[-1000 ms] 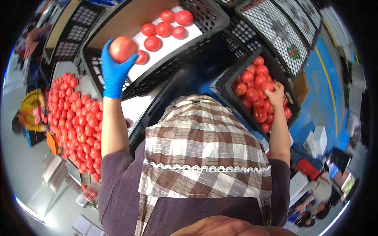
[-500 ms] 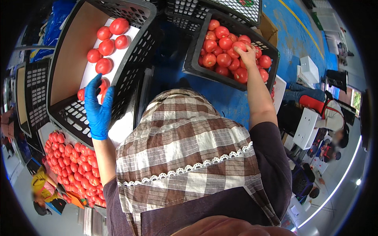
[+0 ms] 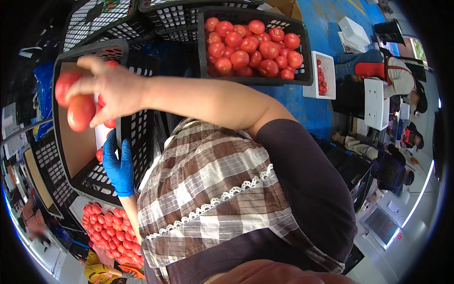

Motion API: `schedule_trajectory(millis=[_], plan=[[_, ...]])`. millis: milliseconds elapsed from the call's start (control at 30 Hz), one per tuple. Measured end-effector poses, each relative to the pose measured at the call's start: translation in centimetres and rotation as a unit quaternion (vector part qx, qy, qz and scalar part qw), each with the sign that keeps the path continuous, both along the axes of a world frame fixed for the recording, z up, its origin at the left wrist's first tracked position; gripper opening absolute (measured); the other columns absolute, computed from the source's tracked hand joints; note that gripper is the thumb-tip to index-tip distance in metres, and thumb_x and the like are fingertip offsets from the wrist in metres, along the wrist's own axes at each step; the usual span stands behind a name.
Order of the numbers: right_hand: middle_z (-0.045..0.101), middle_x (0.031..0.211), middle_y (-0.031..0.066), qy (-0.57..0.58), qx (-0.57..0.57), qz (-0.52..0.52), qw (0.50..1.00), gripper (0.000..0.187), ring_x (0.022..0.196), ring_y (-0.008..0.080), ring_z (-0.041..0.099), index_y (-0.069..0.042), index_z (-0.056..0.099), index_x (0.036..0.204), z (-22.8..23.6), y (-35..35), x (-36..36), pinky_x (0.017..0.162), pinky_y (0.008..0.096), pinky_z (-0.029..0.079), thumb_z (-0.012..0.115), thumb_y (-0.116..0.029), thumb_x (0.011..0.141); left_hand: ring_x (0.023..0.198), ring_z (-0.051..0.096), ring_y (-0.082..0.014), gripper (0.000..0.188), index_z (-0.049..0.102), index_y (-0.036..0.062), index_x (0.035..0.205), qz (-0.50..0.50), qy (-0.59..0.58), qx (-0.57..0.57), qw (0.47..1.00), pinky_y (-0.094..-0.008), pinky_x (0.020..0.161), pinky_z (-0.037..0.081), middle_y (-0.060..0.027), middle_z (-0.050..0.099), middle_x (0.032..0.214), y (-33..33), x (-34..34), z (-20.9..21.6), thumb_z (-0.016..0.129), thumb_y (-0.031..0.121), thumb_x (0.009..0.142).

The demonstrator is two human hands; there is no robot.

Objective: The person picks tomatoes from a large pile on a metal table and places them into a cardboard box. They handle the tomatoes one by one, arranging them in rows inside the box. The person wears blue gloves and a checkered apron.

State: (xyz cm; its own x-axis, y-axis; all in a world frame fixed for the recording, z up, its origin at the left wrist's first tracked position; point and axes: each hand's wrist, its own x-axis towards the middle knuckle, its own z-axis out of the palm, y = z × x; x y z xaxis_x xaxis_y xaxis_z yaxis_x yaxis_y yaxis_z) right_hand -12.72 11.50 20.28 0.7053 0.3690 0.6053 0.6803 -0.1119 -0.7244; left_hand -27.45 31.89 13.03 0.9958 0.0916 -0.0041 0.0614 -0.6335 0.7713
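My bare right hand point(image 3: 111, 90) reaches across my body to the left, shut on two red tomatoes point(image 3: 78, 106). It holds them above a black plastic crate point(image 3: 124, 52) lined with brown cardboard, with a few tomatoes lying inside under the hand. My left hand point(image 3: 118, 165), in a blue glove, rests with its fingers spread against that crate's near wall, beside one tomato point(image 3: 100, 155). A second black crate point(image 3: 306, 61), heaped with red tomatoes, stands farther off on the right.
Empty black crates point(image 3: 109, 16) are stacked at the back. A big heap of tomatoes point(image 3: 109, 232) lies at lower left. A white foam box point(image 3: 326, 61) with small tomatoes sits on the blue floor, near seated people point(image 3: 392, 75) on the right.
My right hand left the full crate on the right and swung over to the left crate with two tomatoes. My gloved left hand let go of its tomato and dropped to the crate's wall.
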Motion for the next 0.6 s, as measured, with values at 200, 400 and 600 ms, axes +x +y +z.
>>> schedule_trajectory(millis=[200,400,600], plan=[[0.050,0.141,0.0158,-0.004,0.023,-0.078,0.997,0.051,0.118,0.0301,0.061,-0.013,0.066,0.125,-9.4,-7.2,-2.3,0.095,0.0396,0.056,0.084,-0.015,0.077,0.120,0.063,-0.0211,0.043,0.060,-0.0023,0.134,0.013,-0.050,0.040,0.998,-0.0342,0.105,0.046,-0.0140,0.066,0.133,0.3,-0.6,0.4,0.072,0.005,0.093],[0.052,0.134,0.0180,0.243,-0.274,-0.485,0.794,0.056,0.118,0.0365,0.059,-0.017,0.061,0.129,-18.4,-30.3,-6.1,0.097,0.0477,0.053,0.079,-0.027,0.077,0.109,0.065,-0.0275,0.036,0.067,0.0006,0.122,0.015,-0.327,0.141,0.934,-0.0381,0.099,0.051,-0.0144,0.067,0.120,-3.8,-0.3,2.2,0.069,-0.007,0.087],[0.044,0.144,0.0190,0.368,-0.386,-0.476,0.699,0.091,0.127,0.0466,0.051,-0.028,0.042,0.148,-22.0,-31.8,-5.1,0.101,0.0541,0.050,0.087,-0.043,0.070,0.112,0.064,-0.0223,0.036,0.063,0.0018,0.129,-0.218,-0.106,-0.093,0.966,-0.0326,0.097,0.052,-0.0119,0.062,0.124,-11.2,7.8,-4.4,0.068,0.002,0.094]])
